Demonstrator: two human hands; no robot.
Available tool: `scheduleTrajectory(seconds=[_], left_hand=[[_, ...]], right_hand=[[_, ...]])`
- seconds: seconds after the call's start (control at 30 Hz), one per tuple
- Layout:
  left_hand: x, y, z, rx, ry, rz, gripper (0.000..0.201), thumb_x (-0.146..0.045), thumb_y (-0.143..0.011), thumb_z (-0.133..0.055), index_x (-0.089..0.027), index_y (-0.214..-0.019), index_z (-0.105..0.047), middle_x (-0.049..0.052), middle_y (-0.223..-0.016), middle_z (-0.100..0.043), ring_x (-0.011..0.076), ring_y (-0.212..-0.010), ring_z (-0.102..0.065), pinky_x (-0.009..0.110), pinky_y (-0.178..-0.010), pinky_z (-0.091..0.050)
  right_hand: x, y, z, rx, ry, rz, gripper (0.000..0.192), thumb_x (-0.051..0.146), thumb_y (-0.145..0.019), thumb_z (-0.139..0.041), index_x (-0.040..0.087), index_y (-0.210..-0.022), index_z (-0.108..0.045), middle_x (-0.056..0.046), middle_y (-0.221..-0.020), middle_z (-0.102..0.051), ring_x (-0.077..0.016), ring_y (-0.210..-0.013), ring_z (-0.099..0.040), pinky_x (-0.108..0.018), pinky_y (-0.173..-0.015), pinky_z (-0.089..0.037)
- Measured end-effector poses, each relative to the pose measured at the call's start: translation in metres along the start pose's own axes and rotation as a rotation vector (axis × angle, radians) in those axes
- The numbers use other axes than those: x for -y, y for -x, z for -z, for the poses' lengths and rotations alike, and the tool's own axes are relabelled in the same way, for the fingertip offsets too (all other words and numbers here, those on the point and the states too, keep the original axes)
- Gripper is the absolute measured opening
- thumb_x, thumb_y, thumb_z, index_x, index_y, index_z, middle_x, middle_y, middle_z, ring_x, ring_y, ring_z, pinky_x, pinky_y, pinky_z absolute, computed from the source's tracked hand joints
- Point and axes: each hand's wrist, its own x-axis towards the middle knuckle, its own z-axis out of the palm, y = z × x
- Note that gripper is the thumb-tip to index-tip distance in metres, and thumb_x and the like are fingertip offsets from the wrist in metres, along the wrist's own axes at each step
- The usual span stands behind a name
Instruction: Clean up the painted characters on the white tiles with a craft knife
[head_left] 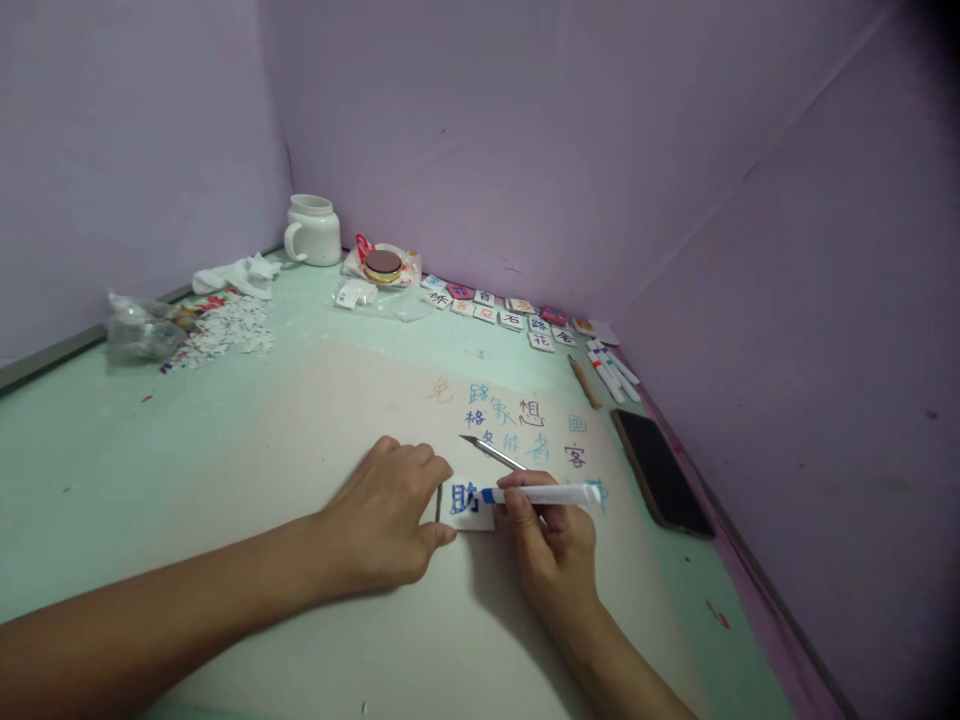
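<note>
My left hand [386,515] rests on the board, its thumb and forefinger gripping the left side of a small white card [476,520]. A blue Chinese character stands on that card in thick strokes. In my right hand [555,550] is a white marker [551,494], its blue tip at the right side of the character. A slim, pointed metal tool, like a craft knife [491,452], sticks out above the same hand's fingers; its rear end is hidden. Characters in several colours [531,412] are written on the board [352,400] beyond the card.
A dark phone [660,470] lies at right, with a wooden-handled tool [584,382] and several markers [611,370] behind it. Small character cards [511,320] line the back wall. Farther left are a round tin [383,265], a white mug [313,232], paper scraps [229,330] and a plastic bag [142,330].
</note>
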Motion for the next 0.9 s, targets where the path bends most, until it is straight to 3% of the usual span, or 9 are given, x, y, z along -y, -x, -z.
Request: scheduleTrajectory(seconds=[0.67, 0.9], left_hand=[[0.0002, -0.0009, -0.0005, 0.005, 0.002, -0.008, 0.029, -0.028, -0.076, -0.067, -0.015, -0.100, -0.059, 0.007, -0.092, -0.059, 0.0257, -0.086, -0.053, 0.044, -0.083, -0.039], [0.0008, -0.0007, -0.0020, -0.011, -0.014, -0.015, 0.029, -0.028, -0.075, -0.068, -0.015, -0.100, -0.059, 0.006, -0.092, -0.060, 0.0258, -0.085, -0.054, 0.043, -0.082, -0.039]], right_hand=[[0.0029, 0.0036, -0.0015, -0.074, -0.146, -0.092, 0.015, 0.030, -0.088, -0.053, 0.020, -0.084, -0.063, 0.002, -0.061, -0.059, -0.0129, -0.055, -0.057, -0.024, -0.053, -0.044], [-0.0009, 0.0032, -0.0006, 0.013, -0.079, -0.045, 0.015, 0.029, -0.087, -0.053, 0.018, -0.085, -0.063, 0.001, -0.061, -0.059, -0.0141, -0.055, -0.057, -0.025, -0.051, -0.044]])
